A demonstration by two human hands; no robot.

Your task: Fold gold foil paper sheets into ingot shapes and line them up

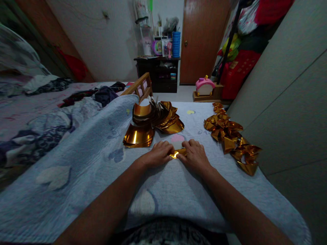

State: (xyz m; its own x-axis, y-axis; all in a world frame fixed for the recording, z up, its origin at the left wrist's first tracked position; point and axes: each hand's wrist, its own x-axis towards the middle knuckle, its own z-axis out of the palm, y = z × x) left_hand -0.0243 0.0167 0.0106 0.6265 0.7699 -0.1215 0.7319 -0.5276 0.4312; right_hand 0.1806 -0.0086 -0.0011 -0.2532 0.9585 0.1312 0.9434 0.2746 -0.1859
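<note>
Between my two hands a small strip of shiny gold foil paper (175,155) lies low over the blue blanket. My left hand (160,152) pinches its left end, and my right hand (195,153) grips the right end, fingers bent over it. Parts of the strip are hidden under my fingers. Beyond my left hand sits a stack of curved gold foil sheets (139,135), with more sheets fanned out (168,119) beside it. To the right of my right hand runs a row of folded gold foil pieces (227,132), several of them heaped together.
A light blue blanket (163,194) with heart shapes covers the surface under my hands. Left of it lie rumpled clothes (51,126) on a bed with a wooden rail (138,85). A pale panel (288,102) rises close on the right. A pink toy (205,85) stands near the door (201,41).
</note>
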